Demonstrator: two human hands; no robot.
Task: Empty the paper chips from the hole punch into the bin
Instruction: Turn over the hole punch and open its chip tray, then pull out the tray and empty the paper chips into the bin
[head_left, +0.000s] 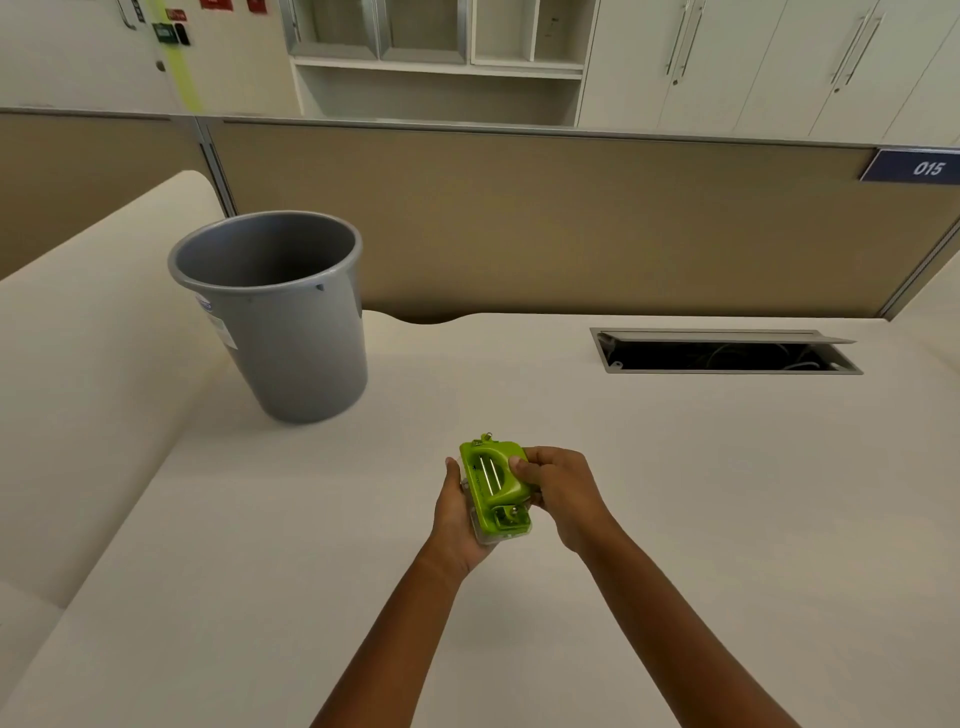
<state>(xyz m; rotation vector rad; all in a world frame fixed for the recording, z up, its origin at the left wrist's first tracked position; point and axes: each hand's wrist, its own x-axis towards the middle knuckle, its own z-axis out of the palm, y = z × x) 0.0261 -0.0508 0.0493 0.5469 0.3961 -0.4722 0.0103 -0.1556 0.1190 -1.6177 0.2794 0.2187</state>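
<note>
A lime-green hole punch (493, 480) with a clear plastic base is held above the desk, in front of me. My left hand (457, 519) cups it from below and the left side. My right hand (561, 491) grips its right edge, thumb on the green top. A grey plastic bin (291, 332) stands upright on the desk to the far left of the punch, its mouth open; I see nothing inside it. No paper chips are visible.
The cream desk (675, 493) runs to a tan partition (571, 223) at the back. An open cable hatch (727, 353) lies in the desktop at the right rear. A raised cream ledge (93, 364) borders the desk on the left.
</note>
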